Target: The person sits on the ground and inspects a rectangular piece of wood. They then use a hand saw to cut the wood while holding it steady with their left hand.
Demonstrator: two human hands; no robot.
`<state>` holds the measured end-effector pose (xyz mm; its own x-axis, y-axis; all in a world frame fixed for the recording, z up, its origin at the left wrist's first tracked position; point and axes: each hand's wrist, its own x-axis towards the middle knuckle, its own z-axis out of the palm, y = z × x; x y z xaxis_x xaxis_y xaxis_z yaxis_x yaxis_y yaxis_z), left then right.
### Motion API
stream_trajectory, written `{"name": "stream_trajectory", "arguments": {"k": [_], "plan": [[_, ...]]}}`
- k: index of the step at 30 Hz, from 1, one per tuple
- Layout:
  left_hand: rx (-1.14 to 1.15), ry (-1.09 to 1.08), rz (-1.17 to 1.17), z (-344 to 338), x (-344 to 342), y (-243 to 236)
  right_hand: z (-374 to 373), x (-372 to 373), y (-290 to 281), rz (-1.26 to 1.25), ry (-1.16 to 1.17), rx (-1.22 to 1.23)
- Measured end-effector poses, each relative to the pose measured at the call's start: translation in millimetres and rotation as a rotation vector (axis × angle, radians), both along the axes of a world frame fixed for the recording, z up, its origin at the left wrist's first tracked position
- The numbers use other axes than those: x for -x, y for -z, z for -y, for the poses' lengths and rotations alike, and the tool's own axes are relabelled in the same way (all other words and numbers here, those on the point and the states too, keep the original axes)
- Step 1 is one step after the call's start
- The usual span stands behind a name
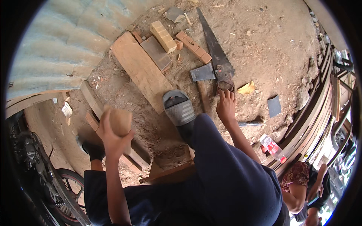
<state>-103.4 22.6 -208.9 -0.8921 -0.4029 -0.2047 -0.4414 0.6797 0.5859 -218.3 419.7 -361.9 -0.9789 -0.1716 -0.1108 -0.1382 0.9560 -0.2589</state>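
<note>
My left hand [111,140] is raised at the left, slightly smeared by motion, its fingers wrapped round a short light-brown wooden block [122,121]. On the dirt at the centre right lies a handsaw [212,40], its toothed blade pointing away from me. My right hand [226,106] reaches down to its worn handle [225,80], fingers curled at the near end. Just left of that handle rests a hatchet [203,73], its wooden shaft running toward me. My sandalled foot [178,109] presses on the near end of a wide wooden plank [139,69].
Beyond the plank lie a flat brown board [155,53], a pale notched block [163,35] and reddish blocks [193,47]. A plastic bottle [272,147] lies at the right near stacked timber [309,118]. A motorcycle [56,184] stands lower left; another person [301,184] sits lower right.
</note>
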Motion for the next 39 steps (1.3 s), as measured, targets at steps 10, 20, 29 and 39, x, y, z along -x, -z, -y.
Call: {"name": "stream_trajectory", "arguments": {"k": [10, 20, 29, 39], "plan": [[0.285, 0.459, 0.090, -15.7, 146.5, 70.6, -6.3, 29.3, -9.8, 0.156, 0.026, 0.093], [0.329, 0.621, 0.095, -21.3, 191.6, 113.9, -7.8, 26.5, 1.2, 0.121, 0.049, -0.061], [0.288, 0.646, 0.061, -25.0, 180.2, 122.7, 1.5, 17.9, 3.3, 0.122, 0.106, -0.077], [0.248, 0.460, -0.062, -0.3, 220.7, 157.0, -7.9, 17.8, 2.7, 0.227, 0.100, -0.068]]}}
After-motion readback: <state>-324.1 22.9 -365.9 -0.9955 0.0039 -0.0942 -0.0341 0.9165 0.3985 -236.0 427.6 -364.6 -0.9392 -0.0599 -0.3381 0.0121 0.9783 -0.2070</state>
